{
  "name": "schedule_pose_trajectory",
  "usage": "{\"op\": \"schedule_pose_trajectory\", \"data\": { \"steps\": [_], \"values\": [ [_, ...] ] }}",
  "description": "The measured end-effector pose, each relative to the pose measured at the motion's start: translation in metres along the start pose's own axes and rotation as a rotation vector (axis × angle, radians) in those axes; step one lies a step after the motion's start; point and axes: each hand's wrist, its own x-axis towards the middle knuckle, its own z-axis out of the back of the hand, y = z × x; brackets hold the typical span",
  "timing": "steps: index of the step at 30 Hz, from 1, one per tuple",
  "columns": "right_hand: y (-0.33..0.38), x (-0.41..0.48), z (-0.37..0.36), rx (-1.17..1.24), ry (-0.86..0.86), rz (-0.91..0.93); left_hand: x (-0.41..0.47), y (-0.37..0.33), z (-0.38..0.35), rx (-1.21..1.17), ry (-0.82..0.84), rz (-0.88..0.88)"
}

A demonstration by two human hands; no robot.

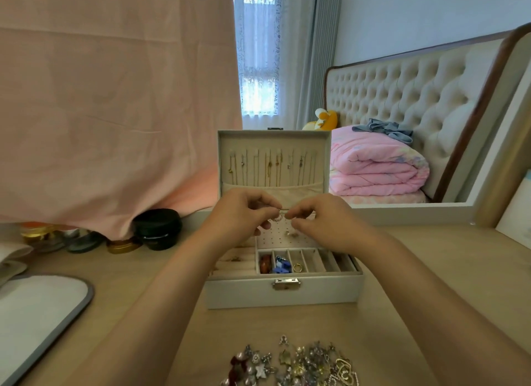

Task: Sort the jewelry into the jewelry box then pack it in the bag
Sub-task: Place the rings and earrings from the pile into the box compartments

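one small, sparkly, pale hoop (277, 218)

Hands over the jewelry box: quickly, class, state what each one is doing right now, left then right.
Left hand: pinching a small sparkly jewelry piece.
Right hand: fingertips pinching the same piece from its other side.

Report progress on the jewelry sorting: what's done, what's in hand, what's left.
Done: necklaces hang in the lid of the jewelry box, and a few front compartments hold pieces, including a gold ring. In hand: the left hand and right hand pinch a small sparkly piece over the box. Left: the loose pile of jewelry, then closing and packing the open box.
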Motion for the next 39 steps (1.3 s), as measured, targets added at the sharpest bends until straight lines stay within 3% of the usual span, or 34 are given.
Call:
{"op": "schedule_pose_trajectory", "data": {
  "steps": [4, 7, 15, 25, 28, 33, 39],
  "values": [
    [0.022, -0.001, 0.0, 0.35, -0.027, 0.03, 0.0, 0.0, 0.011, 0.007, -0.058, -0.024],
    [0.035, 0.001, -0.005, 0.479, -0.06, 0.007, -0.001, -0.001, 0.019, -0.031, -0.111, -0.031],
    [0.052, 0.019, -0.027, 0.55, -0.15, -0.082, -0.001, 0.007, 0.036, 0.123, -0.135, -0.054],
    [0.065, 0.032, -0.041, 0.651, -0.144, -0.109, 0.002, 0.019, 0.047, 0.001, -0.276, -0.038],
    [0.062, 0.037, -0.046, 0.535, -0.172, -0.087, 0.0, 0.024, 0.048, 0.072, -0.228, -0.046],
    [0.06, 0.045, -0.054, -0.086, -0.085, 0.031, -0.003, 0.039, 0.053, 0.181, -0.257, 0.037],
    [0.067, 0.047, -0.056, -0.25, 0.007, 0.101, -0.006, 0.061, 0.051, 0.052, -0.039, 0.161]
  ]
}}
